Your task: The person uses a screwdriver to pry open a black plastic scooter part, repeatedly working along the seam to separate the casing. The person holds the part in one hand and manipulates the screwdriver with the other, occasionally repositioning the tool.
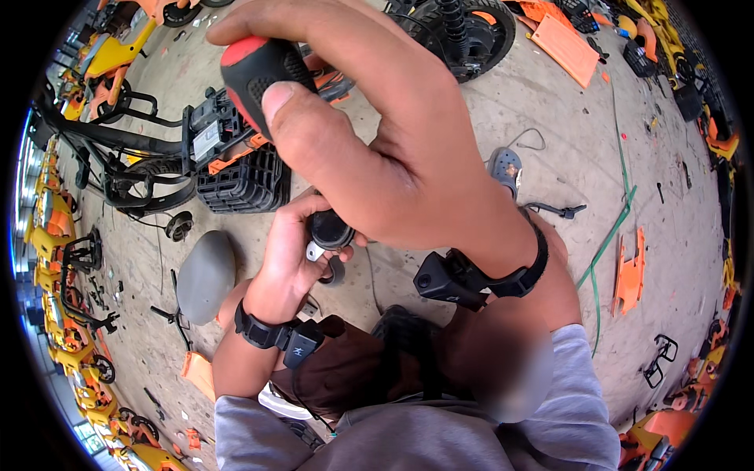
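- Gripping with the right hand (404,149), nearest the camera, a red-and-black handle (245,71): closing the fingers (287,100) firmly around it, pressing the thumb to its side and arching the index finger over its red end.
- Hiding the handle's far end behind that hand; cannot tell its shape there.
- Holding with the left hand (287,239), lower and farther off, a round black part (330,230) with a pale metal tab at its edge; closed on it, with some fingertips partly out of sight beneath.
- Wearing black devices (449,279) strapped to both wrists, above brown clothing (338,369) and grey sleeves (577,385).
- Blocking much of the view ahead with the raised right hand and forearm.
- Lying beyond the left forearm: a smooth grey shell (206,276).
- Standing ahead to the left: a black vehicle frame (149,145), next to a black basket (243,184); past the right hand, a wheel (491,43) beside a coil spring.
- Showing beyond the right forearm: a grey clog (506,167).
- Scattered over the stained concrete floor (675,228): a green strap (616,228), a slim orange piece (630,271), an orange panel (564,49).
- Lined up along the room's left side: yellow-and-orange vehicles (56,220).
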Tool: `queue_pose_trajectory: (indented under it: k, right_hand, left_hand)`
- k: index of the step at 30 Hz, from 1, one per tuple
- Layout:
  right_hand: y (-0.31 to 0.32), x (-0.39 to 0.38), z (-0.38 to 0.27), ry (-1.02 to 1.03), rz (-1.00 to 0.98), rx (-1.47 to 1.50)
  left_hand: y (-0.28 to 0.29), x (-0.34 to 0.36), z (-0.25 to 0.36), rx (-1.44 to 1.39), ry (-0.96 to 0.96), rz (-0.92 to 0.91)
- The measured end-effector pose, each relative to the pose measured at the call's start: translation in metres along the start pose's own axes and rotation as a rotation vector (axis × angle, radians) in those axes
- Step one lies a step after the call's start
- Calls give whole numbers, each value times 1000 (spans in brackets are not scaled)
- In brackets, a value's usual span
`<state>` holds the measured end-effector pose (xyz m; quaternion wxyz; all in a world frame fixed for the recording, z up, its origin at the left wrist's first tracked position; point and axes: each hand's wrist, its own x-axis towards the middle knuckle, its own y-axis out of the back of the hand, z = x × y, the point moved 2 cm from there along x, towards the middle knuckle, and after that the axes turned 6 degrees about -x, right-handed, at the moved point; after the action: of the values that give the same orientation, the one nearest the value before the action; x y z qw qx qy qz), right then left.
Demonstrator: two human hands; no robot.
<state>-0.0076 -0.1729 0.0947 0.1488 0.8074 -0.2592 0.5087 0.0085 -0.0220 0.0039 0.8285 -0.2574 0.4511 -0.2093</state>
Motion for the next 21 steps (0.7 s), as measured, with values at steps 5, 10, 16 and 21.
queue_pose_trajectory:
  k: [5, 10, 16, 21]
  right_hand:
    - [8, 0, -9, -84, -37, -2]
    - [8, 2, -6, -54, -89, -57]
    - [-1, -2, -4, 51, 44, -147]
    - [6, -2, -2, 34, 8, -155]
  left_hand:
    - [7, 5, 2, 12, 52, -21]
    - [2, 6, -3, -20, 10, 25]
    - [8, 2, 3, 18, -8, -6]
    - [6, 3, 0, 86, -23, 22]
